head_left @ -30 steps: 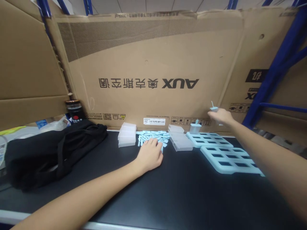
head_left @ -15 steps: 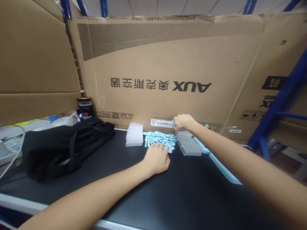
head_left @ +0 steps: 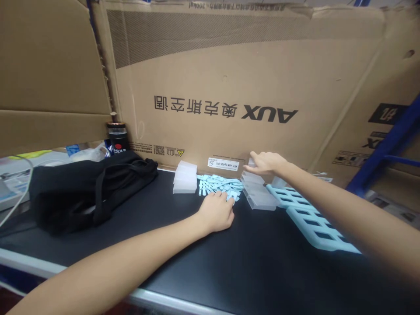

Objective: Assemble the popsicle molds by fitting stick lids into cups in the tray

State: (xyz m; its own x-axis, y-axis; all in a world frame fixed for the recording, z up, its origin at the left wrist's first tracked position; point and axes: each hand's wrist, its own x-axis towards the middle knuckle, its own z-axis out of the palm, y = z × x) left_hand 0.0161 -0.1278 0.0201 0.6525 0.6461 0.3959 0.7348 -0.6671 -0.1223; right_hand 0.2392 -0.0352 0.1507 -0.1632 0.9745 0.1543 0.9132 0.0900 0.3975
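Observation:
My left hand (head_left: 216, 211) rests on the near edge of a pile of small flat light blue plastic pieces (head_left: 215, 180). Its fingers are curled down and their tips hidden, so whether a piece is in them does not show. Over on the right, my right hand (head_left: 267, 162) is raised with thumb and forefinger around a small translucent plastic piece (head_left: 251, 162). Below that hand lies a fanned row of clear plastic boxes (head_left: 259, 195). A similar row of translucent boxes (head_left: 185, 178) sits left of the pile.
Light blue racks with rectangular openings (head_left: 315, 223) lie partly under my right forearm. A black cloth bag (head_left: 82, 188) covers the table's left side, with a dark jar (head_left: 117, 138) behind it. Tall cardboard (head_left: 203, 78) walls off the back; a blue metal frame (head_left: 390, 140) stands right.
My right hand has shifted slightly right and its forearm has lifted, showing the rack openings. A light blue bit seen at its fingers before no longer shows there. The left hand stays at the pile.

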